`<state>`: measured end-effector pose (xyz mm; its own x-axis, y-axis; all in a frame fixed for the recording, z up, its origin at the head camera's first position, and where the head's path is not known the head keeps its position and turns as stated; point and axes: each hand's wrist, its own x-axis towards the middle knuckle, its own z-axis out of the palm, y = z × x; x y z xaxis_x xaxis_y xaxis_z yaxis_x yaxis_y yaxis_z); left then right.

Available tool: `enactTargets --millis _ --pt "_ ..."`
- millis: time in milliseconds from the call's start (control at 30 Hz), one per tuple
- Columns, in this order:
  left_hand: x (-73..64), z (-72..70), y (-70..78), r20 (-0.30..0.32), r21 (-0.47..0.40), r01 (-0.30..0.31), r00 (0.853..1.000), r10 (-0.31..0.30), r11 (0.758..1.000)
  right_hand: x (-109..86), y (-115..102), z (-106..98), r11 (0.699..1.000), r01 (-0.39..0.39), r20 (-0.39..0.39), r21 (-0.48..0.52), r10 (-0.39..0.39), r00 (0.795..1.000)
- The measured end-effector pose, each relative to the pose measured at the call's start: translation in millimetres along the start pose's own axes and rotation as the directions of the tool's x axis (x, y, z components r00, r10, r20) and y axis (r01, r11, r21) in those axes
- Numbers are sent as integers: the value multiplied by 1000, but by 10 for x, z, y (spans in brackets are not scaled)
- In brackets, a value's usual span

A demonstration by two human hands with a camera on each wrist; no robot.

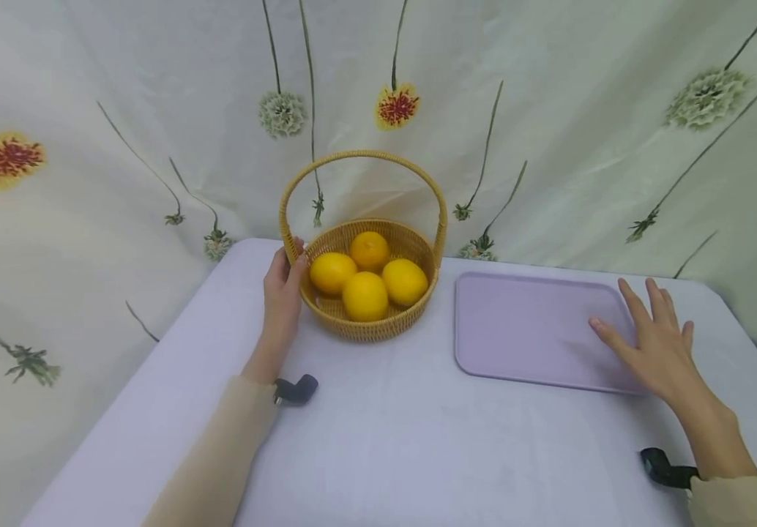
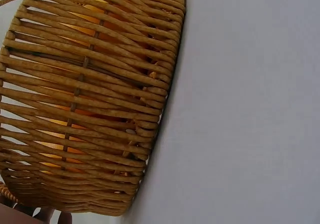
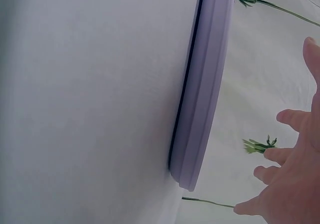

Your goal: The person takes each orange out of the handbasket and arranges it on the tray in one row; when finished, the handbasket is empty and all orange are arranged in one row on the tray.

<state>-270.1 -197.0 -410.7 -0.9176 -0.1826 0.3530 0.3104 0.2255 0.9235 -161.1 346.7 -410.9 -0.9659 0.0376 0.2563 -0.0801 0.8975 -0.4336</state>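
Note:
A woven wicker basket [image 1: 369, 333] with a tall arched handle stands near the back of the table. Several yellow lemons [image 1: 365, 296] lie inside it; the rearmost looks more orange. My left hand [image 1: 280, 300] grips the basket's left side at the handle's foot, thumb in front. In the left wrist view, the woven wall [image 2: 95, 98] fills much of the picture, with a few fingertips [image 2: 45, 215] at the lower corner. My right hand [image 1: 665, 348], fingers spread, is over the right end of a flat lilac tray [image 1: 530, 329], holding nothing. Contact with the tray is unclear.
A white cloth covers the table [image 1: 418, 439]. Behind it hangs a pale curtain [image 1: 550, 132] printed with flowers, close to the basket and the tray's far edge. Dark wrist-worn devices [image 1: 665, 468] sit at both wrists.

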Motion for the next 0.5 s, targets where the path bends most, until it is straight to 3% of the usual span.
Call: enactTargets --millis 67,167,267,500 --pt "17 11 -12 25 -54 70 997 -69 996 -5 -8 7 1000 1 -3 4 -1 1000" --pt "-10 10 -41 50 -61 172 984 -169 983 -39 -9 26 1000 -3 1 4 3 1000" --pt "-57 2 -34 81 -77 224 973 -218 971 -71 -6 47 1000 -5 2 1 5 1000" --pt "-105 -26 71 127 -132 179 979 -163 975 -8 -56 31 1000 15 -3 12 -15 1000"
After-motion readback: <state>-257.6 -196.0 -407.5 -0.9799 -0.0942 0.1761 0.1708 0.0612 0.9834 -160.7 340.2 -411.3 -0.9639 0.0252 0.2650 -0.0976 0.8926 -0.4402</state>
